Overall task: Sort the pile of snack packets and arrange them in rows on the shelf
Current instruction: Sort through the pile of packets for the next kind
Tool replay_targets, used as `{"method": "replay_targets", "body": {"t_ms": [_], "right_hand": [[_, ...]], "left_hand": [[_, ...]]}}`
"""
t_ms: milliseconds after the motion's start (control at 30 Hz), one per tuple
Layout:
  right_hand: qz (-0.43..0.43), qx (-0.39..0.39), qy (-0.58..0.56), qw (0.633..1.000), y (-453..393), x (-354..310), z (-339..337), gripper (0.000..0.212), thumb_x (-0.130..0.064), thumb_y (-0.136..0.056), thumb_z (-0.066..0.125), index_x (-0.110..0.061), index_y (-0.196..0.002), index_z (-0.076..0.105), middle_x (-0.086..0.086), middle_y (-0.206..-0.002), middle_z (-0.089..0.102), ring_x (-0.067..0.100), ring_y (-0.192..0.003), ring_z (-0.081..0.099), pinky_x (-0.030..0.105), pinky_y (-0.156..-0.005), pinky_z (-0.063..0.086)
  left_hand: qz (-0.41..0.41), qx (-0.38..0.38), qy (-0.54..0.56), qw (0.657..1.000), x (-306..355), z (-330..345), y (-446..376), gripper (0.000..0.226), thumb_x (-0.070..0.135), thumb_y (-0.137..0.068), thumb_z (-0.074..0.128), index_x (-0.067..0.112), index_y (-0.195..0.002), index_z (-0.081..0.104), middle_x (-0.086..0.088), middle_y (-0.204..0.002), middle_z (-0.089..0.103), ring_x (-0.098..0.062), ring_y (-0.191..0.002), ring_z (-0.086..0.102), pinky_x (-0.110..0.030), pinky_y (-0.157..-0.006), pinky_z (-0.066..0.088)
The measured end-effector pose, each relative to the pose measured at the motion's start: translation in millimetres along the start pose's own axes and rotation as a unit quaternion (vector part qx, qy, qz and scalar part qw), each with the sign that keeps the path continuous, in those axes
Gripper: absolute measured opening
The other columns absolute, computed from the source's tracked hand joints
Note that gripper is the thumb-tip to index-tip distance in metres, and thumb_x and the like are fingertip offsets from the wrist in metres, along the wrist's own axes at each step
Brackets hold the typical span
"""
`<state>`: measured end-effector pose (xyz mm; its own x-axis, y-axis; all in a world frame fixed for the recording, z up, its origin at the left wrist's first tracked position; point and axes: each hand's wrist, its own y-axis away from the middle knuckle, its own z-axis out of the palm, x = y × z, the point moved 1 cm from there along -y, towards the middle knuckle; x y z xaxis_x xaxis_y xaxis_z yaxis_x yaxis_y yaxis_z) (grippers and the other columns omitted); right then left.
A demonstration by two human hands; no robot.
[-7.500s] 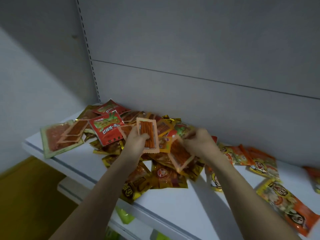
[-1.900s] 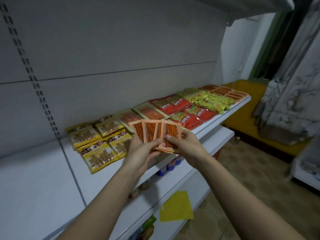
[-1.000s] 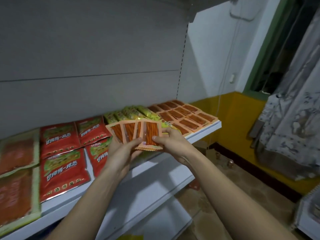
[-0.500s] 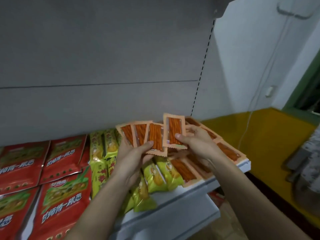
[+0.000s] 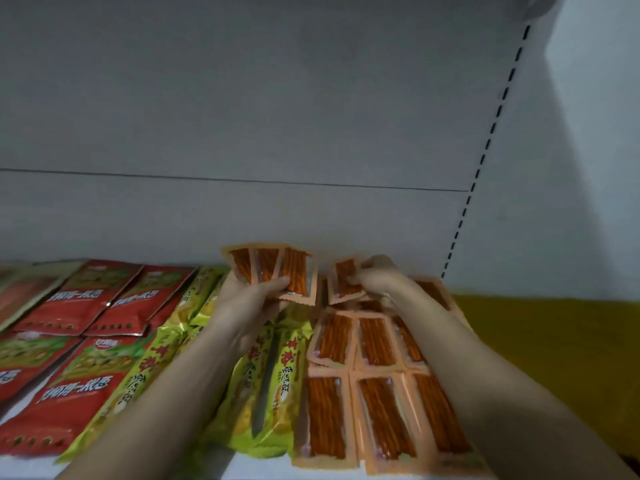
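Observation:
My left hand [image 5: 247, 301] grips a fan of three small orange packets [image 5: 277, 268] of red sticks, held up above the shelf. My right hand [image 5: 377, 277] pinches one more orange packet [image 5: 346, 277] of the same kind, low over the back of the rows of orange packets [image 5: 374, 386] that lie on the shelf's right end. My right forearm covers part of those rows.
Left of the orange rows lie yellow-green packets [image 5: 263, 386], then red packets [image 5: 86, 299] in rows. The grey back panel [image 5: 242, 116] rises behind; a slotted upright [image 5: 485, 150] marks the shelf's right end. A yellow floor [image 5: 554, 341] lies beyond it.
I have moved to the shelf's right end. My right hand has drawn one orange packet out of the fan and lowered it toward the orange rows; three stay in my left hand.

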<state>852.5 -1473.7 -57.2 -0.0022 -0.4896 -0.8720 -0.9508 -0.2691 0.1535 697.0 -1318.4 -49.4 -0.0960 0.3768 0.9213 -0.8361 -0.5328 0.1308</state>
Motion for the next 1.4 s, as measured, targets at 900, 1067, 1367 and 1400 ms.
{"method": "replay_targets", "body": {"t_ms": [900, 1067, 1367, 1400], "right_hand": [[-0.103, -0.079, -0.112, 0.985, -3, -1, -33, 0.023, -0.014, -0.087, 0.075, -0.006, -0.104, 0.062, 0.009, -0.087, 0.067, 0.021, -0.071, 0.066, 0.034, -0.056, 0.058], [-0.088, -0.007, 0.007, 0.996, -23, 20, -63, 0.024, -0.016, -0.091, 0.07, -0.009, -0.106, 0.054, 0.007, -0.103, 0.062, 0.028, -0.098, 0.065, 0.04, -0.083, 0.056], [-0.059, -0.009, 0.167, 0.984, -40, 41, -41, 0.025, -0.019, -0.088, 0.073, -0.009, -0.087, 0.051, 0.009, -0.086, 0.062, 0.025, -0.087, 0.063, 0.032, -0.068, 0.049], [-0.061, -0.002, 0.176, 0.982, -42, 44, -39, 0.028, -0.021, -0.086, 0.076, -0.007, -0.095, 0.054, 0.012, -0.092, 0.066, 0.027, -0.088, 0.066, 0.032, -0.068, 0.051]], "left_hand": [[0.004, 0.067, 0.042, 0.997, -26, 64, 7, 0.02, 0.0, -0.1, 0.053, 0.007, -0.117, 0.059, -0.016, -0.1, 0.071, -0.024, -0.077, 0.071, -0.029, -0.05, 0.059], [0.013, 0.105, -0.007, 0.994, -18, 55, 0, 0.018, 0.0, -0.099, 0.056, 0.005, -0.116, 0.058, -0.016, -0.096, 0.068, -0.028, -0.081, 0.066, -0.037, -0.064, 0.06], [-0.002, 0.085, 0.004, 0.996, -26, 78, -2, 0.018, -0.006, -0.093, 0.062, 0.003, -0.109, 0.061, -0.014, -0.09, 0.069, -0.022, -0.071, 0.067, -0.025, -0.044, 0.054], [-0.007, 0.085, 0.003, 0.996, -26, 79, -2, 0.015, -0.006, -0.092, 0.063, 0.002, -0.106, 0.062, -0.015, -0.09, 0.069, -0.023, -0.072, 0.067, -0.025, -0.044, 0.055]]}}
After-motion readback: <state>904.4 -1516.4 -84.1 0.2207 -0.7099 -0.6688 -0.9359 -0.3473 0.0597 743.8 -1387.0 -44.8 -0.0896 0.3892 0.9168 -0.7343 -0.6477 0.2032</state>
